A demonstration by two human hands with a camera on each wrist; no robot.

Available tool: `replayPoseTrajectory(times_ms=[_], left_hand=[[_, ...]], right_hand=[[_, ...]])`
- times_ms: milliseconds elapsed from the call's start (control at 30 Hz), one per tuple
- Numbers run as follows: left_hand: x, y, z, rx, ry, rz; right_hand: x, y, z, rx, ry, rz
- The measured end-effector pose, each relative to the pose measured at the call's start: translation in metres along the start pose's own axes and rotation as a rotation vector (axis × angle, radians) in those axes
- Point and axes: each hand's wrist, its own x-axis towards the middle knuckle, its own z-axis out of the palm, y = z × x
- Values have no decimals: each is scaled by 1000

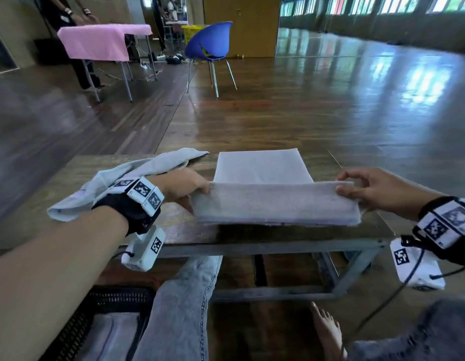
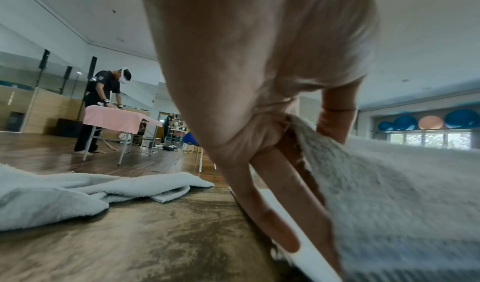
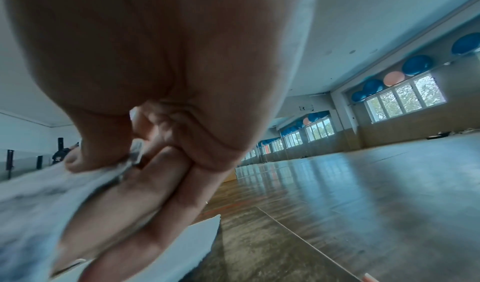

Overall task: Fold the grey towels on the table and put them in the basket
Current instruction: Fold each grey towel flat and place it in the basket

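Note:
A grey towel (image 1: 265, 175) lies on the wooden table (image 1: 184, 230), its near edge lifted into a raised flap (image 1: 275, 204). My left hand (image 1: 187, 185) pinches the flap's left corner, and in the left wrist view the towel (image 2: 389, 194) runs from between thumb and fingers. My right hand (image 1: 361, 187) pinches the right corner; the right wrist view has the thumb pressing the towel (image 3: 39, 194) onto the fingers. A second grey towel (image 1: 127, 175) lies crumpled at the table's left (image 2: 52, 194). The black basket (image 1: 101, 300) sits on the floor at lower left with folded grey cloth (image 1: 108, 334) inside.
My legs in jeans (image 1: 184, 308) and a bare foot (image 1: 327, 332) are under the table's near edge. A blue chair (image 1: 210, 45) stands beyond the table. Further left, another person works at a table with a pink cloth (image 1: 101, 43). Open wooden floor stretches to the right.

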Motion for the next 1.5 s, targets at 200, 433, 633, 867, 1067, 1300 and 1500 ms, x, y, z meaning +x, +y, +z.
replayPoseTrajectory(times_ms=[200, 433, 633, 867, 1067, 1300, 1500], left_hand=[[-21, -23, 4, -54, -306, -72], [-10, -25, 9, -159, -350, -25], [59, -10, 13, -90, 250, 168], [160, -12, 7, 186, 427, 335], [195, -48, 32, 504, 212, 457], [186, -41, 30, 458, 289, 508], [137, -27, 14, 317, 521, 617]], right_hand=[[-20, 11, 4, 9, -288, 147], [-1, 20, 12, -71, -250, 121], [68, 37, 12, -223, 203, 29], [179, 58, 7, -341, 387, 15], [228, 96, 38, -492, 39, 129], [204, 84, 38, -472, 184, -29], [150, 44, 31, -252, 385, -219]])
